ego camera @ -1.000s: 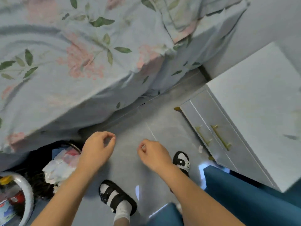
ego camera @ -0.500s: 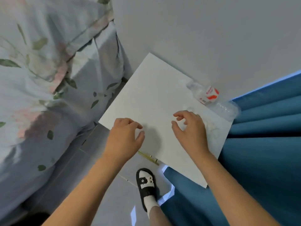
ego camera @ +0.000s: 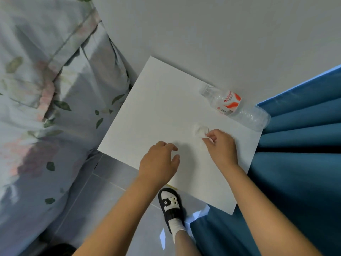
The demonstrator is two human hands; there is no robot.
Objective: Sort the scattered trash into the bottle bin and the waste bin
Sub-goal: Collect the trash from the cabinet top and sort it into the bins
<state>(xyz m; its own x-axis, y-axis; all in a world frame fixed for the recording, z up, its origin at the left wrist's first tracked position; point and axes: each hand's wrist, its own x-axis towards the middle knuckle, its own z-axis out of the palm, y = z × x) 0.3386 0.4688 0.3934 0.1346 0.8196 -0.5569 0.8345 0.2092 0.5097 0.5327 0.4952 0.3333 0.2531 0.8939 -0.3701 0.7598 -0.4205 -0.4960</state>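
Note:
A crumpled white tissue (ego camera: 199, 130) lies on the white cabinet top (ego camera: 156, 111). My right hand (ego camera: 220, 147) pinches the tissue's near edge between thumb and fingertips. My left hand (ego camera: 159, 163) hovers over the cabinet's front edge, fingers loosely curled, holding nothing. An empty clear plastic bottle (ego camera: 234, 108) with a red and white label lies on its side at the cabinet's back right, against the wall. Neither bin is in view.
A bed with floral bedding (ego camera: 46, 108) fills the left. A blue curtain (ego camera: 299, 154) hangs at the right of the cabinet. My foot in a black and white sandal (ego camera: 170, 204) stands on the grey tiled floor (ego camera: 103, 196) in front of the cabinet.
My view swung from the floor and the bins up to the cabinet top. My right hand reached forward and took hold of the tissue. My left hand drifted right over the cabinet's edge.

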